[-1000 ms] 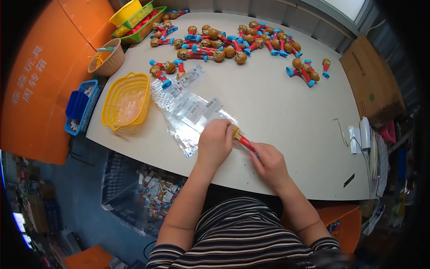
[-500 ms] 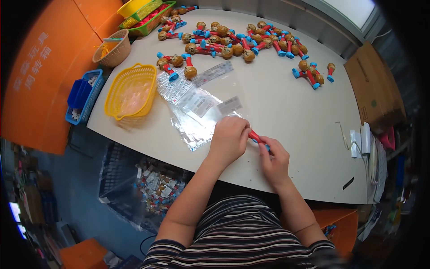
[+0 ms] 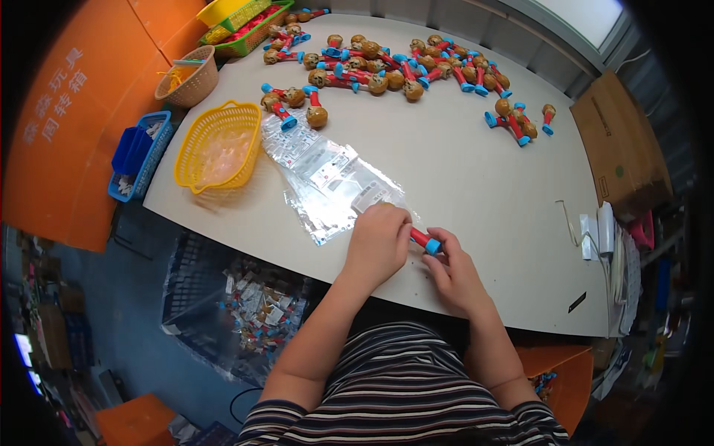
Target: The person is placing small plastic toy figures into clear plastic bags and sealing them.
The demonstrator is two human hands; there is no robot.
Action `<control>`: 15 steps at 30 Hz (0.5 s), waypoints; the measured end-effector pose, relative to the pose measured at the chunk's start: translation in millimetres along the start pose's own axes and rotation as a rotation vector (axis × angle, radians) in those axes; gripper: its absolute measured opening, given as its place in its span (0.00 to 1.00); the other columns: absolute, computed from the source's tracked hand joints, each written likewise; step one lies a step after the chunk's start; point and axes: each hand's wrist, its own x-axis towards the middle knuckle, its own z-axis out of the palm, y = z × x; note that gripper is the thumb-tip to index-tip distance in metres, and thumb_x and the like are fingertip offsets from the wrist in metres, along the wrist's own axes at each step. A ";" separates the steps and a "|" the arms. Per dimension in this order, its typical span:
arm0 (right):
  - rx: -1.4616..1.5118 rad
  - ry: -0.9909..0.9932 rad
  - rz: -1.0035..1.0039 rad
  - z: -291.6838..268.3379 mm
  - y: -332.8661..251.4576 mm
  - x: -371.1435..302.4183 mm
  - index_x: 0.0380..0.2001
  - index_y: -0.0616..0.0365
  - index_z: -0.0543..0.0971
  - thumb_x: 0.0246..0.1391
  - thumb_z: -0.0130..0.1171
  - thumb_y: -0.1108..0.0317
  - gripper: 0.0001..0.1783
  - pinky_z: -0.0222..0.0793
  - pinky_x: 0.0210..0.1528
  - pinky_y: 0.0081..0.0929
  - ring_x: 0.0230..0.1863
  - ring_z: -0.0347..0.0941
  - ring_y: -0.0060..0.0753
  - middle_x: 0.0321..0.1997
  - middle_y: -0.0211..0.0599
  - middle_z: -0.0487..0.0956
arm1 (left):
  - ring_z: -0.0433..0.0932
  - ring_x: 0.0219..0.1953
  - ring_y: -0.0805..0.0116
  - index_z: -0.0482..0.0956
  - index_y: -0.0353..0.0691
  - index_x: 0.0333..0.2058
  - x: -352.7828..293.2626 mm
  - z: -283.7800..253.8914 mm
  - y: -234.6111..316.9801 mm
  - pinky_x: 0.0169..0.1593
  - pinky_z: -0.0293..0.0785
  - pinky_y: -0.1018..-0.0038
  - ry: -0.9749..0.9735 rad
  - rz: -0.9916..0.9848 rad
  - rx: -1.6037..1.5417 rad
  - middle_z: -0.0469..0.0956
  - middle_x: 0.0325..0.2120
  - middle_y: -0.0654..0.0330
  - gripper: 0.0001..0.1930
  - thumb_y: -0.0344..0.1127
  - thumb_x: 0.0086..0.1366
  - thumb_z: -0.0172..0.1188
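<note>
My left hand (image 3: 378, 239) is closed around a small toy figure (image 3: 421, 238) with a red body and a blue end. The fingers hide the rest of it. The blue end sticks out toward my right hand (image 3: 457, 276), whose thumb and forefinger are parted around it; whether they touch it is hard to make out. Beside and partly under my left hand lies a loose stack of clear printed plastic bags (image 3: 327, 182). Farther back, many similar figures (image 3: 372, 63) with brown round heads, red bodies and blue bases lie in a heap.
A yellow basket (image 3: 249, 137) stands at the table's left, near a tan basket (image 3: 210, 80) and a blue basket (image 3: 154, 167). A cardboard box (image 3: 621, 141) stands on the right. Below the table's front edge, a lined crate (image 3: 175, 290) holds packed pieces.
More of the figure's red body and blue end shows between my hands. My right hand's fingers have loosened from it. The top clear bags have shifted down toward my left hand.
</note>
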 end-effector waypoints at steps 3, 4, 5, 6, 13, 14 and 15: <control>-0.171 -0.085 0.144 -15.0 -9.8 -3.0 0.49 0.60 0.76 0.53 0.67 0.69 0.20 0.75 0.40 0.29 0.40 0.78 0.38 0.44 0.42 0.79 | 0.74 0.32 0.54 0.77 0.37 0.31 -11.7 -7.1 4.1 0.38 0.69 0.62 0.015 -0.014 -0.012 0.75 0.25 0.56 0.03 0.26 0.57 0.61; -0.171 -0.089 0.149 -16.9 -3.6 0.1 0.49 0.60 0.76 0.53 0.67 0.69 0.20 0.75 0.40 0.29 0.40 0.78 0.38 0.44 0.42 0.79 | 0.74 0.32 0.54 0.77 0.37 0.31 -14.5 -7.7 6.1 0.38 0.69 0.62 0.013 -0.021 -0.013 0.75 0.25 0.56 0.03 0.26 0.57 0.61; -0.383 0.023 -0.204 -18.1 4.5 5.4 0.46 0.59 0.78 0.48 0.70 0.69 0.21 0.75 0.37 0.29 0.39 0.77 0.38 0.41 0.40 0.78 | 0.74 0.32 0.53 0.77 0.37 0.31 -16.4 -7.9 8.6 0.38 0.69 0.62 -0.005 -0.019 -0.033 0.75 0.25 0.55 0.03 0.26 0.57 0.61; -0.588 0.135 -0.561 -18.1 9.2 8.5 0.42 0.58 0.80 0.43 0.73 0.69 0.21 0.74 0.34 0.28 0.37 0.76 0.37 0.38 0.38 0.77 | 0.74 0.32 0.53 0.77 0.37 0.31 -17.9 -7.8 10.3 0.39 0.69 0.62 -0.022 -0.018 -0.053 0.75 0.26 0.55 0.04 0.26 0.57 0.60; -0.539 0.205 -0.608 1.1 20.3 25.4 0.37 0.57 0.80 0.32 0.77 0.68 0.24 0.71 0.33 0.31 0.32 0.71 0.36 0.34 0.36 0.72 | 0.74 0.33 0.51 0.76 0.36 0.32 -20.2 -3.7 15.6 0.39 0.69 0.60 0.003 0.042 -0.048 0.76 0.27 0.53 0.04 0.26 0.56 0.60; -0.481 0.244 -0.583 2.4 21.9 29.7 0.36 0.57 0.78 0.32 0.77 0.68 0.24 0.71 0.35 0.30 0.34 0.71 0.38 0.36 0.37 0.73 | 0.74 0.34 0.51 0.76 0.37 0.32 -21.7 -5.2 15.6 0.39 0.69 0.60 -0.015 0.028 -0.047 0.76 0.27 0.53 0.04 0.26 0.56 0.60; -0.423 0.284 -0.557 3.1 22.3 33.7 0.35 0.57 0.77 0.31 0.77 0.68 0.25 0.71 0.37 0.30 0.35 0.72 0.39 0.38 0.39 0.73 | 0.74 0.34 0.50 0.76 0.37 0.32 -22.3 -6.2 15.2 0.40 0.69 0.60 -0.033 0.014 -0.047 0.76 0.27 0.53 0.04 0.26 0.56 0.60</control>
